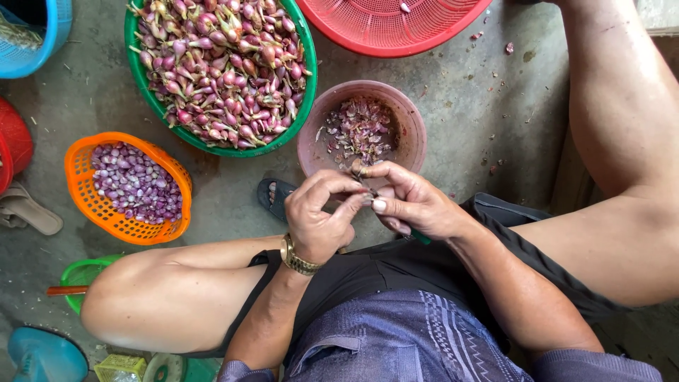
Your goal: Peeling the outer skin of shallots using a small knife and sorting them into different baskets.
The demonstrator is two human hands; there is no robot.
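Shallots fill our view: our left hand [320, 219] and right hand [414, 205] meet directly above the pink bowl [410, 117], fingers of both pinched on one small shallot [365, 189], so the skins drop straight into the peelings already there. A green handle [422, 238], likely a knife, pokes from under the right palm. Unpeeled bulbs are heaped in the green basket [304, 49] just ahead, within easy reach, while peeled purple ones lie in the orange basket [74, 166] to our left. An empty red basket [396, 28] sits beyond on the concrete floor [481, 106], and we crouch low, knees apart.
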